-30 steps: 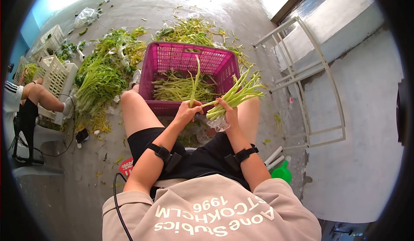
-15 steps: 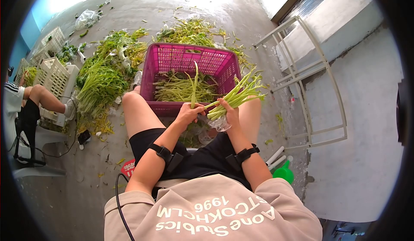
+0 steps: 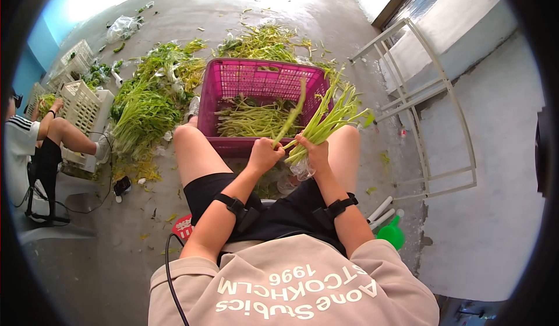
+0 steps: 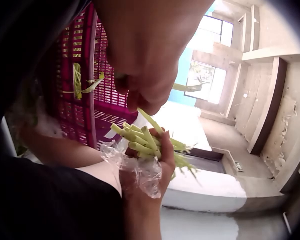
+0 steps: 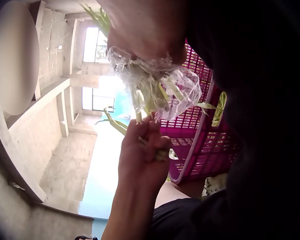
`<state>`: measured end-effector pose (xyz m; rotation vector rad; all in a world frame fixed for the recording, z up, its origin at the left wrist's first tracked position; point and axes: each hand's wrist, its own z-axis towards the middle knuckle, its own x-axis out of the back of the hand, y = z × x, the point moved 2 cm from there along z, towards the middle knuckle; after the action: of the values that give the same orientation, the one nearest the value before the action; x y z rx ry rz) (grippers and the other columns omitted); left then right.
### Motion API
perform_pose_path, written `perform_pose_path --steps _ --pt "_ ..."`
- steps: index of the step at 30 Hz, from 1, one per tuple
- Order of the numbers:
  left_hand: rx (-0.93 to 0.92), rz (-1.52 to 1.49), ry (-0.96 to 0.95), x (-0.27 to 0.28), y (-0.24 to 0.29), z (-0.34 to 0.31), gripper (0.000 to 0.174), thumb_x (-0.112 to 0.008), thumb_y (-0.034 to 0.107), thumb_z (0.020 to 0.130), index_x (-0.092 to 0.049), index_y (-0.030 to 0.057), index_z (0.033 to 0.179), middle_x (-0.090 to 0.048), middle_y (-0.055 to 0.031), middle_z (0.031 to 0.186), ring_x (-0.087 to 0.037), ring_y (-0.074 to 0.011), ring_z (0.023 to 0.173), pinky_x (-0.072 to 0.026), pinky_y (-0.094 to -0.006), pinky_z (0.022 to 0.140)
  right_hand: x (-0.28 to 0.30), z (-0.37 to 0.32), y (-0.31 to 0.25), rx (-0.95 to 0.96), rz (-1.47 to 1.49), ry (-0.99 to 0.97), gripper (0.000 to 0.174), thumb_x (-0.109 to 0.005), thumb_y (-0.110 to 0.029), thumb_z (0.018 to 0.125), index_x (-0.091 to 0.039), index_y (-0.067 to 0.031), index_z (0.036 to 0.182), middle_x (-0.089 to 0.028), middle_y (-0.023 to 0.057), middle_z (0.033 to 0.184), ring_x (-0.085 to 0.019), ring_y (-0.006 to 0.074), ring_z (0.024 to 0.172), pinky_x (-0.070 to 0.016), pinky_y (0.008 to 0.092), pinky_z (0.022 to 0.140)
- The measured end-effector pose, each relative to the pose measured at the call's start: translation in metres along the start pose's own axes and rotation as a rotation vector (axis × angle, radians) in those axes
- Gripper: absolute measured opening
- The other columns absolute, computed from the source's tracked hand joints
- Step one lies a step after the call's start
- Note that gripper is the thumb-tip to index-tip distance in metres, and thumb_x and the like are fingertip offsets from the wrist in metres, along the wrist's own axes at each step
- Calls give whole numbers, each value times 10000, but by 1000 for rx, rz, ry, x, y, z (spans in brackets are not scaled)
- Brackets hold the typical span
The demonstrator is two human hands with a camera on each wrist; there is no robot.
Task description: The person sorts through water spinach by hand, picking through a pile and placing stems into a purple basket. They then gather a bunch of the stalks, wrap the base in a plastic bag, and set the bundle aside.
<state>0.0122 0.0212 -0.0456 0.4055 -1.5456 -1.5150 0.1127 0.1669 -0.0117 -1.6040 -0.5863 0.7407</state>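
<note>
My left hand (image 3: 265, 156) grips a long green vegetable stalk (image 3: 293, 111) that leans up to the right. Beside it, my right hand (image 3: 315, 154) holds a bunch of similar green stalks (image 3: 333, 116), their leafy tips pointing away over the right knee. Clear plastic (image 4: 140, 172) hangs around the cut ends of the bunch, below the right fingers. The left fingertips are right at those cut ends, and in the left wrist view one stalk bridges both hands. Just beyond the hands stands a magenta crate (image 3: 213, 101) with more stalks (image 3: 256, 119) lying inside.
Piles of leafy greens (image 3: 145, 113) lie on the floor left of and behind the crate. A pale metal frame (image 3: 442, 87) leans by the right wall. Another person's leg (image 3: 75, 136) and cream crates (image 3: 81, 101) are at the left. A green plastic object (image 3: 391, 234) lies near the right elbow.
The stalk in my left hand has swung from nearly upright to a lean toward the right. The right hand still holds the bunch. The whole head view has shifted slightly.
</note>
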Motion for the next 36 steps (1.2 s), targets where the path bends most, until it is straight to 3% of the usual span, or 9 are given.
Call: perform_pose_path --steps 3,7,10,23,25,26,27,32,36 --pt "-15 106 50 -3 -3 2 166 -662 134 727 -725 -14 768 -625 -215 647 -661 -374 642 -538 -408 629 -2 0 0 35 -59 -5 151 -774 -76 809 -692 9 904 -704 70 797 -667 141 688 -524 277 626" --pt "-8 172 151 -8 -2 1 164 -684 146 736 -728 -11 754 -641 -186 623 -667 -312 580 -529 -382 582 -6 -3 -2 107 -103 -22 134 -766 -62 816 -694 9 904 -702 56 795 -659 127 692 -522 271 638" --pt "389 -179 72 -9 -9 -1 179 -722 182 742 -738 8 702 -672 -56 592 -621 -118 519 -503 -293 529 -11 -7 -6 125 -118 -35 121 -762 -56 819 -695 10 896 -697 42 794 -647 115 693 -516 271 639" --pt "571 28 98 -26 -45 -7 351 -826 312 626 -732 -5 743 -711 -159 714 -726 -286 742 -582 -379 699 -7 -2 10 209 -390 -127 107 -755 -3 812 -684 28 885 -680 68 844 -640 127 753 -519 289 679" --pt "616 70 144 -22 -49 -14 345 -820 304 629 -737 0 769 -714 -157 721 -728 -284 750 -583 -379 705 17 23 11 500 -469 -5 129 -735 -42 846 -666 29 929 -674 89 856 -653 159 749 -542 312 682" --pt "670 165 166 -8 -64 -19 341 -813 297 631 -743 5 795 -717 -154 727 -730 -282 759 -585 -380 710 32 39 17 79 -46 -38 180 -718 -58 862 -639 29 997 -668 104 874 -665 191 760 -563 334 693" --pt "697 -53 -56 -16 -97 -7 209 -778 229 656 -757 48 759 -715 -145 708 -729 -285 745 -587 -387 707 11 8 -8 -16 48 -166 212 -714 -36 856 -616 22 1035 -661 102 868 -675 207 785 -569 333 691" --pt "593 -99 51 30 -49 -15 304 -816 292 727 -734 3 679 -690 -72 601 -617 -110 453 -521 -265 485 16 1 -3 -27 181 91 208 -747 -47 831 -649 29 997 -687 98 852 -653 166 689 -520 277 626" --pt "597 -191 114 30 -46 -7 258 -752 247 825 -737 -9 846 -690 -64 665 -661 -123 569 -477 -271 449 6 1 2 -60 42 60 186 -770 -77 810 -673 21 935 -695 84 832 -660 160 700 -521 289 628"
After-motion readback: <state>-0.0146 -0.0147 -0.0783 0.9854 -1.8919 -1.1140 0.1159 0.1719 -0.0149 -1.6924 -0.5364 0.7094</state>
